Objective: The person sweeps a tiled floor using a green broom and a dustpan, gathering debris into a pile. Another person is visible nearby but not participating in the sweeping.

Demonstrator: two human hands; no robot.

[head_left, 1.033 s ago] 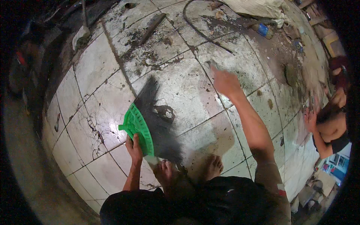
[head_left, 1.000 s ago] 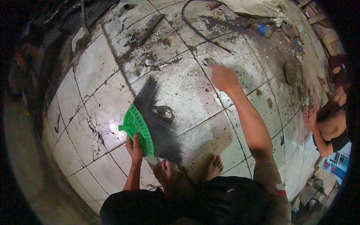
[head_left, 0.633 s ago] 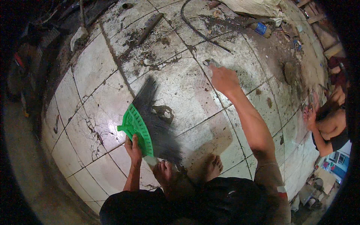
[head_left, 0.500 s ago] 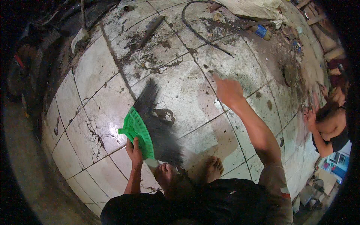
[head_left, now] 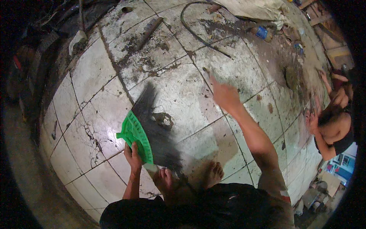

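Note:
My left hand (head_left: 133, 155) is closed round the green plastic head of a broom (head_left: 138, 139) at its lower edge, near the stubby socket; no long handle shows on it. Dark, splayed bristles (head_left: 156, 133) fan out to the right over the tiles. My right hand (head_left: 225, 95) reaches forward low over the tiled floor (head_left: 179, 95), index finger stretched out and the other fingers partly curled. Nothing shows in it, though the fingertip is blurred. Dark specks of dirt lie near that finger. My bare feet (head_left: 214, 173) stand just behind the bristles.
Another person (head_left: 333, 122) crouches at the right, hands near the floor. Ahead lie a dark stick (head_left: 149, 33), a black hose (head_left: 194, 34), a pale sack (head_left: 259, 9), a blue-labelled container (head_left: 262, 33) and heaped dirt. Dark clutter lines the left wall.
My right hand has shifted slightly left and toward me. The broom stays in my left hand, and the whole view has drifted a little. The other person's arms have moved.

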